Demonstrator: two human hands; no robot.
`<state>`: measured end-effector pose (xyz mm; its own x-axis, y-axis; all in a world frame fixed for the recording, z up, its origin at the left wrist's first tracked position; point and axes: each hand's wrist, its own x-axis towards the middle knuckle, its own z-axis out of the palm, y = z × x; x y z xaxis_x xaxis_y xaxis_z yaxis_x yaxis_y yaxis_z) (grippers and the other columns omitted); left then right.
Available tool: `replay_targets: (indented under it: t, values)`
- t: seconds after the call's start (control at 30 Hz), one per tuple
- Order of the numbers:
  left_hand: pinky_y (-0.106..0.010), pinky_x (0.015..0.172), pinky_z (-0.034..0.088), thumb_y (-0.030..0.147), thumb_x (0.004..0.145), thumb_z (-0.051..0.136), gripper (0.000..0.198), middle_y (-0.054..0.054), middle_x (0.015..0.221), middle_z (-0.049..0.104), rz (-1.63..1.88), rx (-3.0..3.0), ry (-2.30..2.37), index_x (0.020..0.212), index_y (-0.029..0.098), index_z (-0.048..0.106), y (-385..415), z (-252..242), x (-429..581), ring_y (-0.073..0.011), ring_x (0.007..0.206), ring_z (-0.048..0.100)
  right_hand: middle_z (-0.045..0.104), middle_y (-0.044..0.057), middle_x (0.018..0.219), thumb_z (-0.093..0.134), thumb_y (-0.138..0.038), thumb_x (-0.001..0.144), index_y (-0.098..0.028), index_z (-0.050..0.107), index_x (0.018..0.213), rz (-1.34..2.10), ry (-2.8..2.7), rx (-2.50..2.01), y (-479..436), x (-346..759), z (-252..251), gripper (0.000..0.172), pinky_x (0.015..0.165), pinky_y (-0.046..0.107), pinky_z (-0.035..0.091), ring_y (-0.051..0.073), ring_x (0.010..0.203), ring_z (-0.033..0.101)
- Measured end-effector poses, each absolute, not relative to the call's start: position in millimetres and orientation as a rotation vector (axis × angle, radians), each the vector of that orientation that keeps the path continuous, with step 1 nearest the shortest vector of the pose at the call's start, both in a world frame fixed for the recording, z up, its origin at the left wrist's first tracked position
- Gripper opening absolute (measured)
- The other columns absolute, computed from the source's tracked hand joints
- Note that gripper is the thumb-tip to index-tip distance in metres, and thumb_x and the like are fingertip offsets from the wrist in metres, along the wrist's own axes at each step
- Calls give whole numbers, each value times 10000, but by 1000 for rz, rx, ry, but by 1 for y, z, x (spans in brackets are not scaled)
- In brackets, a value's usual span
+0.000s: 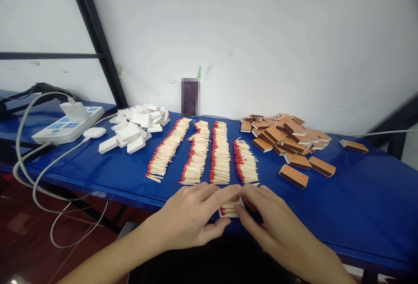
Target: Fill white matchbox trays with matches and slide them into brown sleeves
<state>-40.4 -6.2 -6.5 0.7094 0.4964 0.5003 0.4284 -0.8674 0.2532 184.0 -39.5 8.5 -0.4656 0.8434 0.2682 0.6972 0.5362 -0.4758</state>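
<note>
The left hand [199,210] and right hand [267,214], at lower centre of the frame, grip a small white tray [231,216] between them, fingers bent around its sides. The tray contains red-tipped matches [229,209], heads toward frame left. Just above lie four rows of loose matches [220,155] on a blue table [346,214]. White boxes [129,133] are heaped centre-left; orange-brown matchboxes [293,145] centre-right.
</note>
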Motion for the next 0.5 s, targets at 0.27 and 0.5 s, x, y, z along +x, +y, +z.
replay_targets:
  t: [0.27,0.5]
  values:
    - [-350,734,589,254,960,600,333,-57,1066,706,851,2833,765,1284,210,537,-6,-7,-40,-227,886,708,712,25,979,417,-310,1023,-271,620,1044,112,-2187,-1485,-25,218,1,207,723,357,491,218,823,659]
    - [-334,722,584,253,964,597,301,-54,1057,705,898,2854,733,1257,193,565,-4,-7,-40,-220,883,705,674,-11,855,436,-318,1027,-266,582,934,189,-2257,-1566,-22,220,-1,181,658,320,438,187,729,624]
